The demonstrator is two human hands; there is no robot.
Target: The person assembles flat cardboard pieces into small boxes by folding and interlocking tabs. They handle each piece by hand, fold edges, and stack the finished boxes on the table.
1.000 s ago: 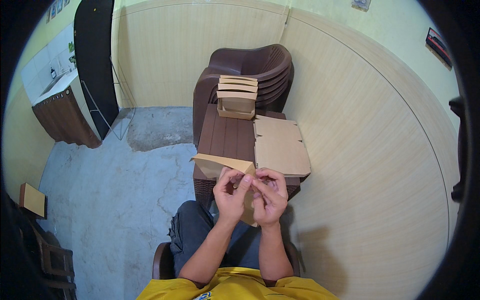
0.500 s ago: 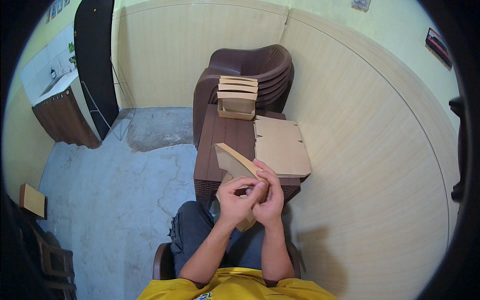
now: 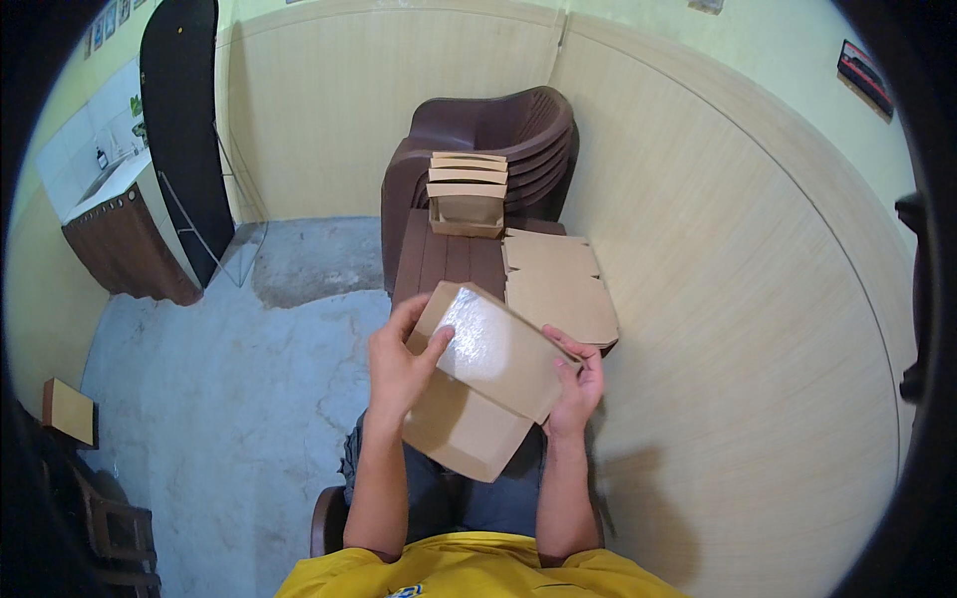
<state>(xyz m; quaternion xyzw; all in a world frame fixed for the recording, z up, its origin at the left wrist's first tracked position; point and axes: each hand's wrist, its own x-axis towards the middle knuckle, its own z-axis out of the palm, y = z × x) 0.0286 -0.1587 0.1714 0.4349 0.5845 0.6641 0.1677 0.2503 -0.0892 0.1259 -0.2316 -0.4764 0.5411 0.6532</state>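
A flat cardboard box blank (image 3: 478, 384) with a glossy inner face is held over my lap, tilted toward me. My left hand (image 3: 399, 364) grips its left edge, thumb on the shiny face. On the right edge, my right hand (image 3: 576, 391) has its fingers curled around the board. Just beyond the hands lies a stack of flat cardboard blanks (image 3: 553, 287) on a brown plastic table (image 3: 444, 261). Several folded cardboard boxes (image 3: 466, 194) stand stacked at the table's far end.
A pile of nested brown plastic chairs (image 3: 498, 125) stands behind the table against the beige panelled wall (image 3: 718, 299). A dark board (image 3: 179, 130) and a counter with a sink (image 3: 120, 219) are at the left. The floor (image 3: 219, 399) is grey concrete.
The cardboard blank, earlier held narrow and edge-on between both hands, has been turned and spread flat, so its glossy face now points up at me. Both hands have moved apart to its edges.
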